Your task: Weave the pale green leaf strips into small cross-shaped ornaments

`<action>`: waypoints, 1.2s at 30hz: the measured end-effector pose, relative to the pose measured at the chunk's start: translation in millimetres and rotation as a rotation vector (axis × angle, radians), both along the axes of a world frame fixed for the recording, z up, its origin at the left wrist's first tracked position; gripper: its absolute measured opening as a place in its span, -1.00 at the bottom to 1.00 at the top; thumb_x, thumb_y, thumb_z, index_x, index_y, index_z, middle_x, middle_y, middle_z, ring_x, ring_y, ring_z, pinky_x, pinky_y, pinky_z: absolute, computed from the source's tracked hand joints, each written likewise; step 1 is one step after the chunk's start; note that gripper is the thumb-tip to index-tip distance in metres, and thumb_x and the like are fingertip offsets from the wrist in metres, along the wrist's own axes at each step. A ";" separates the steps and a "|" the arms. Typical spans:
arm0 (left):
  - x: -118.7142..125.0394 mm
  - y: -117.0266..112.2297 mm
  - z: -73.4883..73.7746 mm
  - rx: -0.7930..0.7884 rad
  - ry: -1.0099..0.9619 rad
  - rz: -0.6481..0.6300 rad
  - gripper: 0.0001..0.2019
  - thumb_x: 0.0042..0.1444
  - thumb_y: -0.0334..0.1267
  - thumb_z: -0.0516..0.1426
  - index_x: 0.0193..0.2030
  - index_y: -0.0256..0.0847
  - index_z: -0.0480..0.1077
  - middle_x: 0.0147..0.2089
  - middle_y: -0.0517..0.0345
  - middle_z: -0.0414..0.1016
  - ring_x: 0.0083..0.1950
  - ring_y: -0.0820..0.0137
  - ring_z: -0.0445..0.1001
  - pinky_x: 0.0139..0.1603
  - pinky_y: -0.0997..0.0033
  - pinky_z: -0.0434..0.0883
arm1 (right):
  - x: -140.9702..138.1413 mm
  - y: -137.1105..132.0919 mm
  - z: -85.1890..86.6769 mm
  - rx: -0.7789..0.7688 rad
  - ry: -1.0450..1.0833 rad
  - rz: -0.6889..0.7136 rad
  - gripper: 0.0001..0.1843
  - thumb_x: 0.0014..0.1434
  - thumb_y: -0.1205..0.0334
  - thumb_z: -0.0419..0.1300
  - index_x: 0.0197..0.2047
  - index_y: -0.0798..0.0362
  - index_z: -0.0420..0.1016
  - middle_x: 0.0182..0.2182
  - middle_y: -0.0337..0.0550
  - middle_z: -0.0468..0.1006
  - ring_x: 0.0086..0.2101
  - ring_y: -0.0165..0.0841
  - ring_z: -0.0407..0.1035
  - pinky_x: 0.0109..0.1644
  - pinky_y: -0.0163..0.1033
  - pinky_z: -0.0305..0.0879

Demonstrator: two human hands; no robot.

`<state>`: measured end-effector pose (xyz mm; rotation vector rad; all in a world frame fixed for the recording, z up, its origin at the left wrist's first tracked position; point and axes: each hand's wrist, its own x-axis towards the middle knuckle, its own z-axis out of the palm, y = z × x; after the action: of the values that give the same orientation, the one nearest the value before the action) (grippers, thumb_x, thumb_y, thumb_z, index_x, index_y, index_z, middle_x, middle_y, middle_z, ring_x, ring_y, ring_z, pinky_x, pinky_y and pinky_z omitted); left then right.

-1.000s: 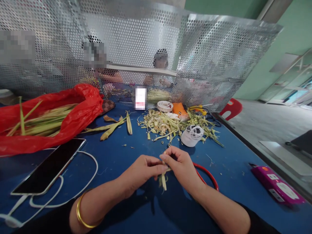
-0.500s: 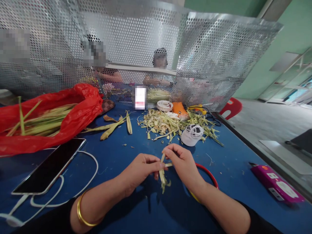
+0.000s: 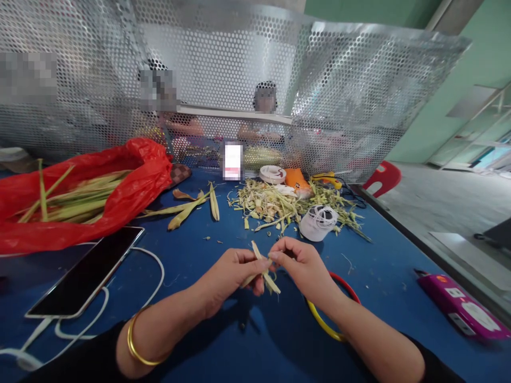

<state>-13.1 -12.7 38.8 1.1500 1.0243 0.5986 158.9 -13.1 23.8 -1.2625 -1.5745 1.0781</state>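
Pinched between the thumb and fingers of my left hand is a folded pale green leaf strip, husk-like, with one end pointing up and the other hanging below the fingers. My right hand is closed in a pinch right beside it, its fingertips meeting the left thumb at the strip; the bit between them is mostly hidden. Under the right forearm lies a red and yellow ring, partly covered. Beyond my hands stands a white spool of thin cord, next to a heap of leaf scraps.
At left a red plastic bag holds long leaves, with a phone and white cable before it. Loose leaves lie nearby. A purple packet is at right. A perforated metal screen stands behind, with people beyond it.
The leaf strip has turned in my left hand, its upper end now leaning left and its lower end right. My right fingertips have come down against the left thumb.
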 end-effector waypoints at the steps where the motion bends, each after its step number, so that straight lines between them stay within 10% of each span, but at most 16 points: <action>1: -0.1 -0.2 0.0 -0.015 0.002 -0.011 -0.72 0.03 -0.07 0.16 -0.40 -0.27 0.51 -0.66 0.21 0.40 -0.59 0.51 0.28 -0.47 0.51 0.16 | -0.1 -0.6 -0.3 0.049 -0.053 -0.023 -0.85 0.10 0.22 0.17 -0.47 0.06 0.43 -0.55 -0.27 0.45 -0.46 -0.40 0.31 -0.35 -0.31 0.19; 9: -0.1 0.1 -2.3 -0.021 0.010 -0.060 -0.66 -0.01 -0.08 0.20 -0.63 -0.31 0.44 -0.65 0.09 0.46 -0.59 0.47 0.35 -0.48 0.50 0.27 | -3.5 -4.4 -2.7 0.282 -0.209 -0.146 -0.81 0.15 0.23 0.14 -0.49 0.05 0.38 -0.51 -0.25 0.42 -0.45 -0.40 0.30 -0.35 -0.30 0.19; 18: 1.0 4.3 -5.8 -0.131 -0.208 0.174 -0.66 0.01 -0.01 0.17 -0.45 -0.33 0.47 -0.49 0.04 0.54 -0.54 0.46 0.42 -0.42 0.49 0.31 | -0.9 1.1 -3.0 0.251 0.048 -0.196 -0.76 0.25 0.13 0.05 -0.13 0.03 0.46 -0.36 -0.16 0.54 -0.32 -0.32 0.43 -0.22 -0.26 0.34; 28: 4.5 -1.7 -8.0 -0.093 -0.204 0.164 -0.68 -0.08 -0.03 0.24 -0.51 -0.32 0.47 -0.57 0.15 0.45 -0.56 0.50 0.32 -0.44 0.49 0.29 | -3.4 -6.6 -1.5 0.860 -0.419 -0.016 -0.87 0.19 0.39 0.15 -0.32 -0.01 0.48 -0.33 -0.20 0.49 -0.27 -0.35 0.38 -0.08 -0.15 0.22; 36: 4.1 -2.7 -8.7 -0.041 -0.146 0.139 -0.65 -0.06 0.01 0.19 -0.60 -0.27 0.40 -0.61 0.21 0.39 -0.56 0.51 0.24 -0.43 0.49 0.20 | -5.0 -9.9 -0.5 0.979 -0.611 0.074 -0.82 0.19 0.49 0.02 -0.29 0.05 0.37 -0.28 -0.16 0.50 -0.18 -0.33 0.37 0.14 -0.05 0.06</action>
<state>-8.9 -15.4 30.1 0.9897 0.9911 0.7574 153.9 -23.0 23.3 -0.8438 -2.1933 -0.1562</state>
